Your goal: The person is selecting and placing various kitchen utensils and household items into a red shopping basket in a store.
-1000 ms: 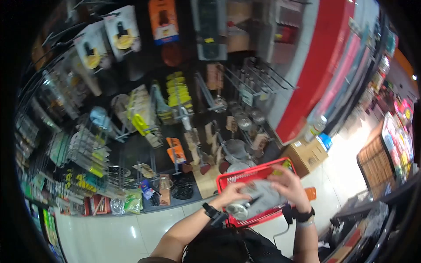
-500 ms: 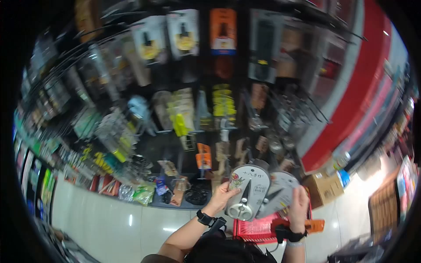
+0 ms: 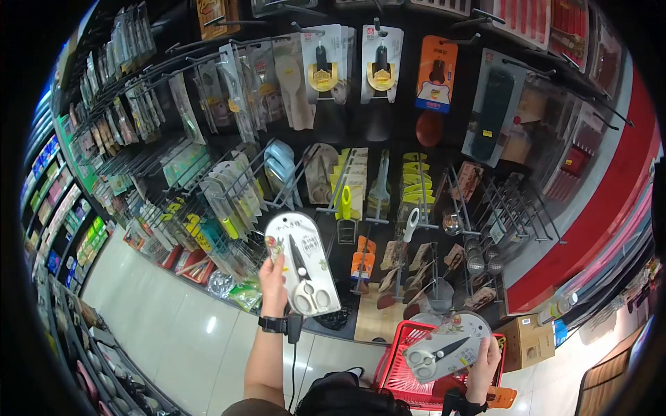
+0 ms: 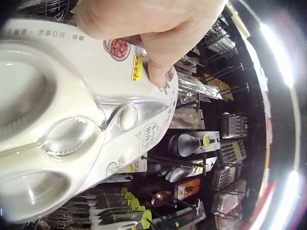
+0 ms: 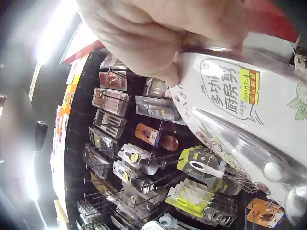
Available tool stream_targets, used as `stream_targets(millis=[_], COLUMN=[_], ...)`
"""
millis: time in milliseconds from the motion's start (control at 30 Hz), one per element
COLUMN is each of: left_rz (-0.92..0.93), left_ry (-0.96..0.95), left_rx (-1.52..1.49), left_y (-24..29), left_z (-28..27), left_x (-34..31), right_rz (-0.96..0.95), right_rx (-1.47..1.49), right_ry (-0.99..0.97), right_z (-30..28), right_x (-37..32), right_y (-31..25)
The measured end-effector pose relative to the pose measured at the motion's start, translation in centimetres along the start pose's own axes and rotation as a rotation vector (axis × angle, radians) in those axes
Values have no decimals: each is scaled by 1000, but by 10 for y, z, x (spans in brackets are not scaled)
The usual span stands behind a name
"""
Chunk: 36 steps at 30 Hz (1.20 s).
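Observation:
My left hand (image 3: 272, 283) pinches the left edge of a carded pack of kitchen scissors (image 3: 302, 267), raised in front of the rack with its printed face toward me. In the left wrist view the pale scissor handles (image 4: 43, 129) fill the left side, and a yellow price sticker (image 4: 137, 68) sits near the thumb. My right hand (image 3: 485, 364) grips a second pack of kitchen scissors (image 3: 444, 347) by its right side, tilted over a red shopping basket (image 3: 395, 360). This pack also bears a yellow price sticker (image 5: 249, 87) in the right wrist view.
A black rack of hanging kitchen tools faces me, with metal hooks (image 3: 531, 69) jutting out. Spoons in white packs (image 3: 381, 66) hang high up. A cardboard box (image 3: 531, 343) stands right of the basket. White floor tiles (image 3: 187, 326) stretch to the left.
Both packs were low over the basket, then lifted up side by side. Now they are apart: the left one has moved left and up, the right one stays over the basket. The view has swung left.

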<state>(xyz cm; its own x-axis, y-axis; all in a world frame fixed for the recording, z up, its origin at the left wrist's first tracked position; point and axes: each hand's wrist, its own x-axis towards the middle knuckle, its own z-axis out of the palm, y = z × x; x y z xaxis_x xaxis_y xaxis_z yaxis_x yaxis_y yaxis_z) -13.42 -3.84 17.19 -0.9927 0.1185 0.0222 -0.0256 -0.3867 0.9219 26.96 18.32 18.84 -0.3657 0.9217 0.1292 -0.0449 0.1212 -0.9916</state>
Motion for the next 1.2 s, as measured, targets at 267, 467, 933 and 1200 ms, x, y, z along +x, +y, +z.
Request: stream_targets(millis=[267, 467, 933, 1200], left_rz=[102, 124, 106, 20], left_ry=[-53, -63, -128, -116], left_rx=[-18, 17, 237, 118], left_y=[9, 12, -15, -54], left_z=[3, 2, 36, 72], left_x=[8, 24, 128, 200], right_rz=[-35, -2, 12, 32], right_rx=[-83, -80, -226, -238], right_ry=[10, 27, 57, 106], right_z=[6, 3, 1, 6], right_x=[-2, -5, -9, -18], right_y=[1, 4, 13, 9])
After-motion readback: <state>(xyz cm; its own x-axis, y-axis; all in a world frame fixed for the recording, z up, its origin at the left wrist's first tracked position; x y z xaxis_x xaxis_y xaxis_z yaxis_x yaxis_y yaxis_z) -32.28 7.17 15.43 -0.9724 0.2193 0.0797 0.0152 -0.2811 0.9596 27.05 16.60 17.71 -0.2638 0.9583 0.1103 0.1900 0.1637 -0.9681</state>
